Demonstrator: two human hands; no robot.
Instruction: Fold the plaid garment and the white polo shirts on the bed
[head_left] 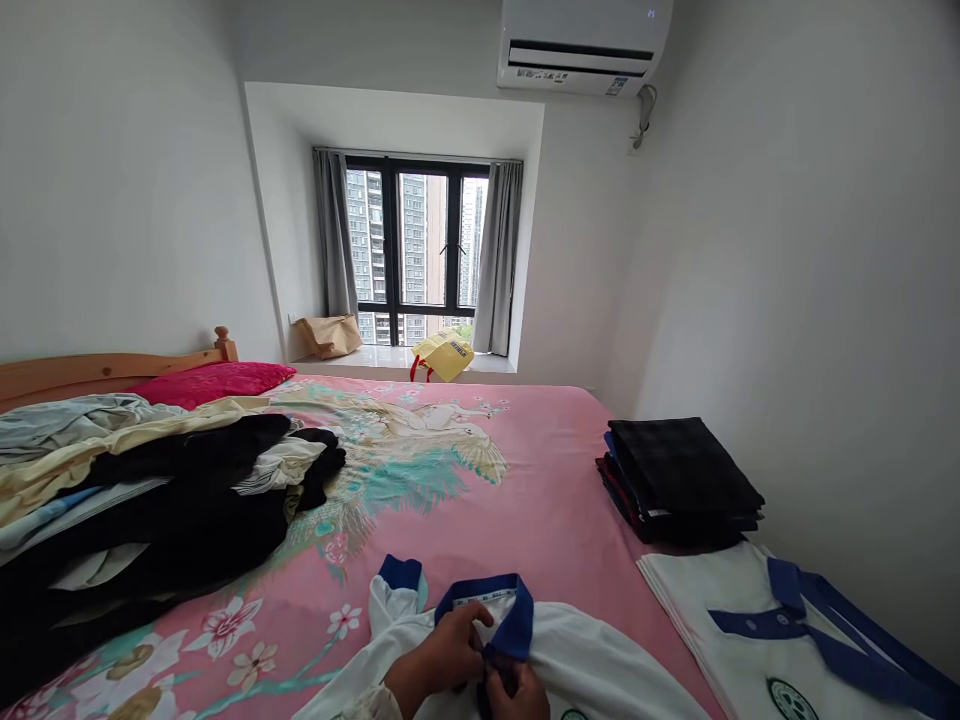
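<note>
A white long-sleeved polo shirt (pixel 592 645) with a blue collar (pixel 517 625) and a blue cuff (pixel 400 572) lies spread at the near edge of the bed. My left hand (pixel 448 650) comes in from the lower left, its fingers closed on the front opening just below the collar. Close beside it, my right hand (pixel 517 692) pinches the dark blue button strip from below. The fingertips partly cover the strip, so any button between them is hidden. Part of a green round badge shows at the bottom edge.
A heap of mixed clothes (pixel 187 490) lies on the bed's left side. On the right are a stack of dark folded clothes (pixel 682 475) and a folded white-and-blue polo shirt (pixel 739 655). Pink floral bedding (pixel 547 480) covers the bed. A yellow bag (pixel 444 355) stands near the window.
</note>
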